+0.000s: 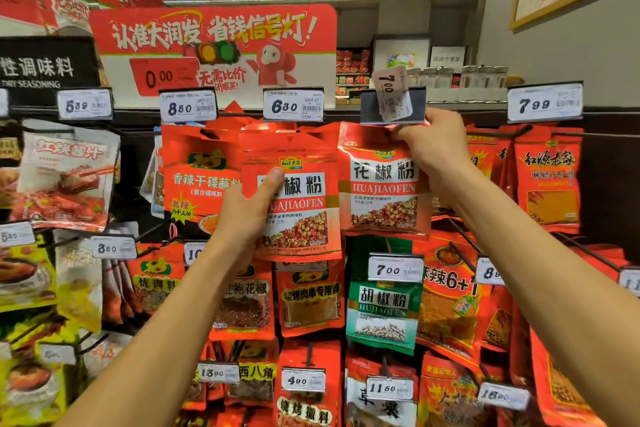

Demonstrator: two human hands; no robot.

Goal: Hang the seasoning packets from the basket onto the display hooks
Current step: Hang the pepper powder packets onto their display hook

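My left hand (247, 215) holds a red pepper-powder packet (301, 204) in front of the rack, thumb across its label. My right hand (433, 146) pinches the top edge of a matching red packet (382, 191) at the hook under a flipped-up price tag holder (393, 106) with a loose 7.00 label. The hook itself is hidden behind my fingers and the tag holder. The basket is out of view.
Rows of hooks carry red, green and yellow seasoning packets with price tags: 8.50 (188, 107), 6.30 (293, 105), 7.99 (545, 102). A green pepper packet (382, 308) hangs below. A red promotional sign (214, 45) stands above the rack.
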